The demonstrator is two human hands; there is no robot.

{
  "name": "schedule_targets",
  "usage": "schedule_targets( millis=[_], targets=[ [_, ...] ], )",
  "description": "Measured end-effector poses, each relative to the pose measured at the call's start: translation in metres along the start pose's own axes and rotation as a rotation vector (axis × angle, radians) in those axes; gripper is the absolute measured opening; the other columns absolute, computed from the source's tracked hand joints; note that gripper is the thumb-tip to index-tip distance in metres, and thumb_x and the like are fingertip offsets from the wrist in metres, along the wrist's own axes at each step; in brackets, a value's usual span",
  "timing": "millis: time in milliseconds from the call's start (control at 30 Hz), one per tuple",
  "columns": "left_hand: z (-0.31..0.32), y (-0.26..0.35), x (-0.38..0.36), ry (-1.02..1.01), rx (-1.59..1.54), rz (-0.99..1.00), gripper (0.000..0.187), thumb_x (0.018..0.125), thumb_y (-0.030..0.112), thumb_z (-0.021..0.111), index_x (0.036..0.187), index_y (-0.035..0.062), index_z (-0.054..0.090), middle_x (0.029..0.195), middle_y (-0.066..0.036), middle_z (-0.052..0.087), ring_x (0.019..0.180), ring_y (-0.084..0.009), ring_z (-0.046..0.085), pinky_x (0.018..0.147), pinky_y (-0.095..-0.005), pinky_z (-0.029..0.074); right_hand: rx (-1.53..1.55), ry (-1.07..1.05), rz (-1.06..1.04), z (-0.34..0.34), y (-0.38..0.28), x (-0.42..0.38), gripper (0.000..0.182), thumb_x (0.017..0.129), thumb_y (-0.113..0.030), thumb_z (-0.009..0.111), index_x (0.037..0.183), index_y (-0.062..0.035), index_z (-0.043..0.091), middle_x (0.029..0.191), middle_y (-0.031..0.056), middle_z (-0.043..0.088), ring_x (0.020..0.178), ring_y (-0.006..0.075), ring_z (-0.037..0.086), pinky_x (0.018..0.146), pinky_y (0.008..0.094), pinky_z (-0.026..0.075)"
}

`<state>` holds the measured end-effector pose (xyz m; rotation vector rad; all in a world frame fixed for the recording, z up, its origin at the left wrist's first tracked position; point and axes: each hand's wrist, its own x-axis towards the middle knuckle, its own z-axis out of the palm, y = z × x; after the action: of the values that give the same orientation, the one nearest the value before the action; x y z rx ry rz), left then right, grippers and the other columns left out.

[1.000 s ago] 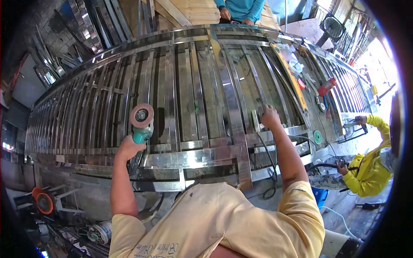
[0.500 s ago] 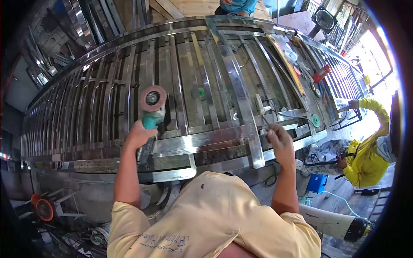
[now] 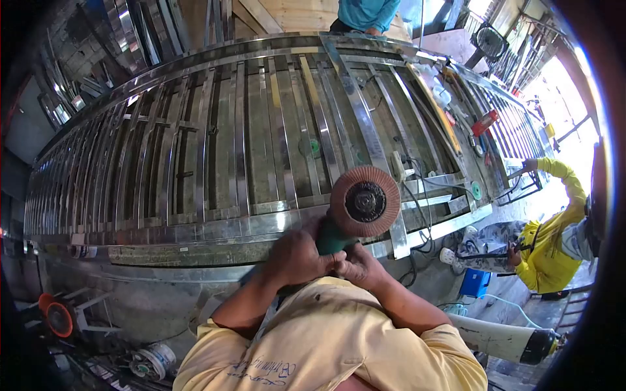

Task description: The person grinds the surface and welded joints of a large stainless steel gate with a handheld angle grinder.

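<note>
An angle grinder with a reddish flap disc is held up close in front of my chest, the disc facing the camera. My left hand is wrapped round the green body of the tool. Against the lower end of the grinder, my right hand has its fingers closed, the fingertips meeting my left thumb; what it grips is hidden. Behind the grinder lies a long frame of shiny metal bars, partly covered by the disc.
A worker in yellow is at the right, and a person in a blue top is beyond the frame. Black cables hang over the near edge. A blue box and a cylinder are lower right.
The grinder has moved right and closer to my body, its disc now larger in view. My right hand has come left from the cables to the grinder.
</note>
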<state>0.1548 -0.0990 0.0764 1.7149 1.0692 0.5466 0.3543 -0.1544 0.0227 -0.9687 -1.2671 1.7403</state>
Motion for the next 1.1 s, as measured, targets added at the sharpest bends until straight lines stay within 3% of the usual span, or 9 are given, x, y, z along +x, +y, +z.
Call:
schedule_targets(
  millis=[100, 133, 267, 367, 533, 633, 767, 967, 1100],
  targets=[
    [0.019, 0.006, -0.015, -0.028, 0.055, -0.044, 0.075, 0.082, 0.045, 0.078, 0.132, -0.0031, 0.051, 0.121, -0.027, 0.063, 0.116, -0.0405, 0.061, 0.098, -0.0439, 0.048, 0.156, -0.173, 0.058, -0.021, 0.023, -0.009, 0.080, 0.082, -0.053, 0.081, 0.133, -0.0006, 0.050, 0.115, 0.0033, 0.062, 0.104, 0.0121, 0.057, 0.093, 0.0302, 0.048],
    [0.021, 0.003, -0.017, 0.039, 0.069, 0.214, 0.071, 0.090, 0.050, 0.066, 0.137, -0.0007, 0.048, 0.117, -0.027, 0.063, 0.113, -0.0449, 0.060, 0.093, -0.0467, 0.050, 0.291, -0.118, 0.121, -0.015, 0.018, -0.016, 0.074, 0.082, -0.053, 0.081, 0.129, -0.0012, 0.056, 0.113, 0.0015, 0.064, 0.104, 0.0118, 0.057, 0.092, 0.0304, 0.048],
    [-0.005, 0.034, -0.028, 0.003, 0.307, 0.061, 0.068, 0.086, 0.040, 0.074, 0.138, 0.0026, 0.051, 0.113, -0.024, 0.063, 0.104, -0.0331, 0.064, 0.088, -0.0400, 0.051, 0.395, -0.118, 0.136, 0.002, -0.003, -0.027, 0.050, 0.094, -0.035, 0.072, 0.132, -0.0068, 0.058, 0.119, 0.0000, 0.063, 0.108, 0.0131, 0.057, 0.094, 0.0320, 0.046],
    [0.015, 0.024, -0.009, 0.092, 0.081, 0.090, 0.075, 0.082, 0.039, 0.078, 0.141, 0.0020, 0.049, 0.115, -0.021, 0.065, 0.100, -0.0264, 0.066, 0.086, -0.0389, 0.053, 0.201, -0.178, 0.260, 0.003, -0.027, -0.035, 0.058, 0.092, -0.052, 0.068, 0.126, -0.0056, 0.060, 0.112, 0.0008, 0.064, 0.102, 0.0125, 0.060, 0.087, 0.0314, 0.049],
    [0.055, 0.005, 0.011, -0.204, -0.990, 0.058, 0.081, 0.081, 0.036, 0.078, 0.142, -0.0029, 0.042, 0.125, -0.022, 0.061, 0.106, -0.0337, 0.066, 0.090, -0.0480, 0.056, -0.046, -0.225, 0.258, -0.007, -0.070, -0.061, 0.081, 0.091, -0.071, 0.056, 0.118, 0.0046, 0.060, 0.097, 0.0123, 0.067, 0.090, 0.0225, 0.067, 0.076, 0.0393, 0.052],
    [0.086, 0.003, -0.003, -0.200, -1.326, -0.017, 0.082, 0.080, 0.035, 0.075, 0.141, -0.0070, 0.040, 0.128, -0.031, 0.056, 0.109, -0.0432, 0.064, 0.089, -0.0526, 0.059, -0.701, -0.319, 0.171, -0.027, -0.062, -0.068, 0.082, 0.090, -0.072, 0.056, 0.117, 0.0054, 0.058, 0.091, 0.0234, 0.068, 0.083, 0.0345, 0.069, 0.074, 0.0449, 0.051],
    [0.113, -0.006, -0.012, -0.199, -1.460, -0.070, 0.083, 0.081, 0.040, 0.072, 0.142, -0.0058, 0.039, 0.129, -0.033, 0.056, 0.107, -0.0461, 0.064, 0.088, -0.0527, 0.059, -0.843, -0.447, -0.128, -0.044, -0.105, -0.123, 0.066, 0.093, -0.064, 0.056, 0.109, 0.0001, 0.058, 0.087, 0.0208, 0.069, 0.085, 0.0421, 0.067, 0.073, 0.0491, 0.052],
    [0.136, -0.069, -0.034, 0.083, -1.361, -0.069, 0.079, 0.080, 0.038, 0.066, 0.143, -0.0034, 0.041, 0.129, -0.026, 0.059, 0.110, -0.0398, 0.066, 0.096, -0.0507, 0.054, -0.807, 0.083, -0.481, -0.064, -0.106, -0.160, 0.052, 0.088, -0.046, 0.072, 0.122, -0.0088, 0.058, 0.097, 0.0107, 0.067, 0.091, 0.0325, 0.064, 0.076, 0.0423, 0.051],
    [0.145, -0.017, -0.035, -0.176, -1.059, -0.149, 0.080, 0.081, 0.036, 0.064, 0.148, -0.0004, 0.038, 0.136, -0.019, 0.056, 0.123, -0.0283, 0.059, 0.106, -0.0423, 0.047, -1.054, 0.385, -0.603, -0.054, -0.096, -0.158, 0.066, 0.085, -0.051, 0.072, 0.135, -0.0106, 0.055, 0.125, 0.0148, 0.056, 0.118, 0.0362, 0.052, 0.096, 0.0460, 0.043]
  ],
)
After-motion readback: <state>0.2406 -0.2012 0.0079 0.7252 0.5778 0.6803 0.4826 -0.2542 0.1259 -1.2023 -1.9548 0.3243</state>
